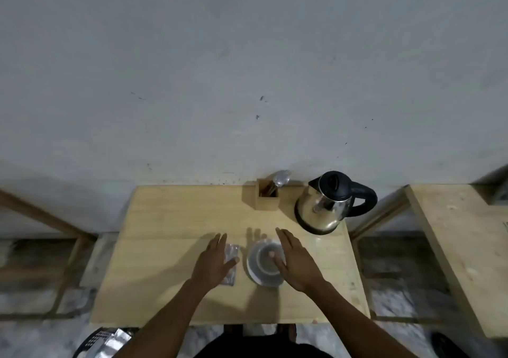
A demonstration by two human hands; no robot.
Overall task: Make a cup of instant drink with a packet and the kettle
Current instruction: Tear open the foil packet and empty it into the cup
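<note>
1. Table (165, 247): pale wood, rectangular, flat grain, set against a scuffed grey wall (247, 69).
2. Kettle (327, 206): rounded shiny steel body, black lid, black loop handle pointing right, black base; upright at the far right corner of the table.
3. Holder (266, 201): small square wooden box just left of the kettle, metal spoons (280, 179) standing in it.
4. Cup (268, 258): round, pale, dark inside, seated on a round pale saucer (257, 276); near the table's middle, toward the near edge.
5. Packet (230, 256): flat, silvery, crinkled foil, rectangular; lying flat just left of the saucer.
6. Left hand (214, 261): palm down, fingers straight and close together, resting over the left part of the packet; thumb across the foil. Not pinching; contact likely but hard to confirm.
7. Right hand (295, 261): flat, fingers extended and together, over the right edge of cup and saucer; thumb reaching toward the cup's mouth. Nothing gripped.
8. Cup sits between the two hands; kettle well beyond the right fingertips.
9. Dark basket (90, 342) with more foil packets (115, 338) on the floor, lower left.
</note>
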